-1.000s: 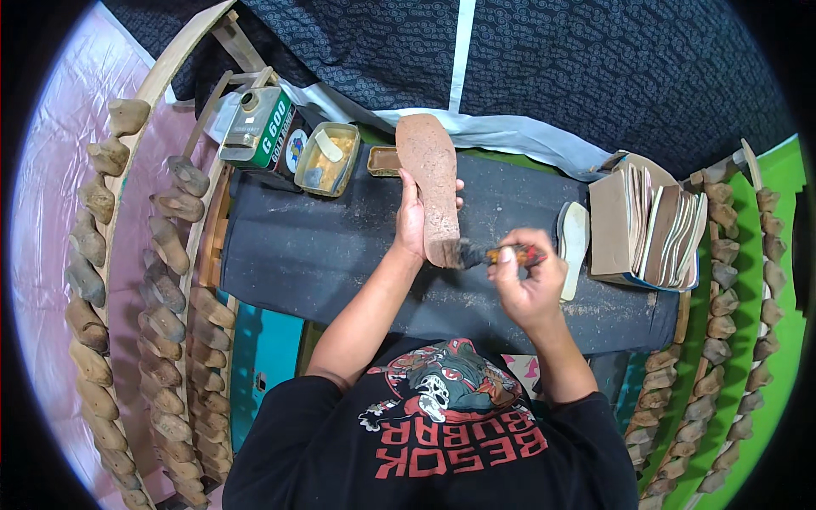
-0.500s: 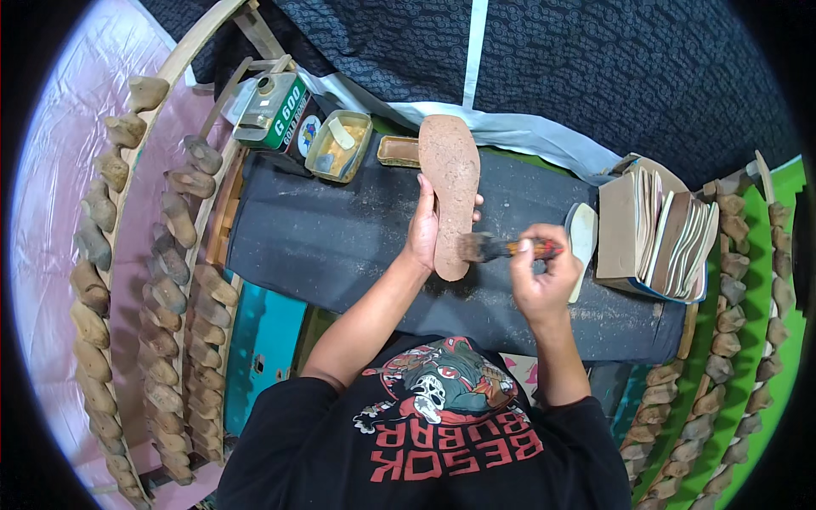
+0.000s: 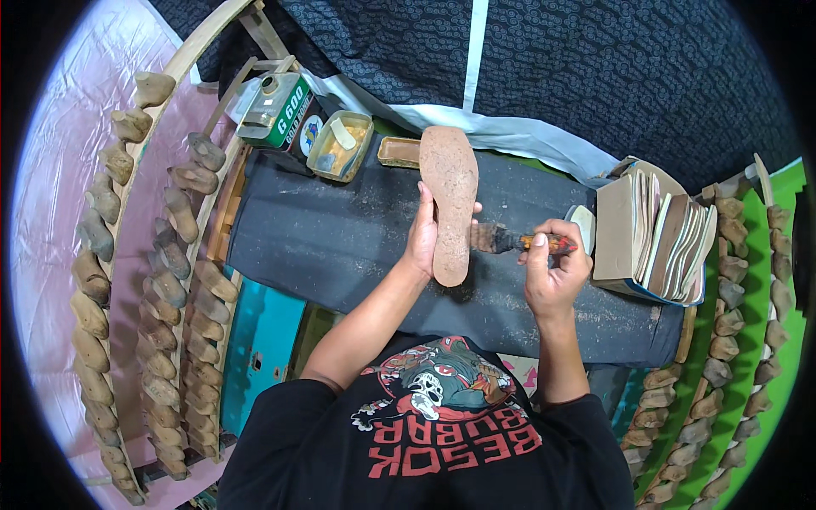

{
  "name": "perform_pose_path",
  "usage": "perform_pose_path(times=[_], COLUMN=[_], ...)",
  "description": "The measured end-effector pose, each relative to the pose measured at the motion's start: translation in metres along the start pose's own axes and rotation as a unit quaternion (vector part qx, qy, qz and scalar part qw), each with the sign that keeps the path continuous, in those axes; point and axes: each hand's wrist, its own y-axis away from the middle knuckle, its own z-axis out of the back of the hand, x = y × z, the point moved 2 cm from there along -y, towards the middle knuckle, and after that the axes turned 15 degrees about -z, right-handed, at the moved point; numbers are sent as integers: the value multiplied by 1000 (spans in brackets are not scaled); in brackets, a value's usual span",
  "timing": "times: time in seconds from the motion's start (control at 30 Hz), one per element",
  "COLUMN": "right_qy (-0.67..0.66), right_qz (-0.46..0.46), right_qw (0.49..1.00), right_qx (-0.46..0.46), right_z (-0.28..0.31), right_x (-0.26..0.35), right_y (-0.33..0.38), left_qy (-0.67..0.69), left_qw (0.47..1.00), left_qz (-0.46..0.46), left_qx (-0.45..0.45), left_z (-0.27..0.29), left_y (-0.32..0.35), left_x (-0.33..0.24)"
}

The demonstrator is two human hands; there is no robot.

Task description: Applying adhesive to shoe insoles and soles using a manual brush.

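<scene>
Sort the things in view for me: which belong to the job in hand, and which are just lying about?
In use:
- tan sole, held in the left hand
- brush, in the right hand, bristles at the sole's edge

Apparently lying about, untouched:
- metal can
- plastic tub
- pale sole
- box of flat pieces
- wooden lasts

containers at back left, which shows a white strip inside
The yellowish rectangular plastic tub, between the green metal can and small brown tray; only it shows one.
</scene>
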Motion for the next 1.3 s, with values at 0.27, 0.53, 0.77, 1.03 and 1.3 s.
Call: perform_pose_path(times=[0.27, 0.53, 0.77, 1.03, 1.3], right_qy=[50, 13, 47, -2, -1], right_qz=[62, 64, 92, 106, 82], right_qw=[996, 998, 988, 991, 997], right_qx=[27, -22, 113, 78, 13], right_z=[-3, -15, -10, -15, 5], right_x=[12, 8, 3, 4, -7], right_y=[-4, -18, 3, -1, -14], left_qy=[22, 67, 25, 38, 25], left_qw=[999, 996, 999, 999, 998], left_qz=[16, 42, 0, -18, -51], left_qx=[23, 42, 34, 18, -5], left_z=[0, -18, -3, -3, -11], left_y=[0, 8, -10, -14, -13], left_x=[15, 27, 16, 16, 13])
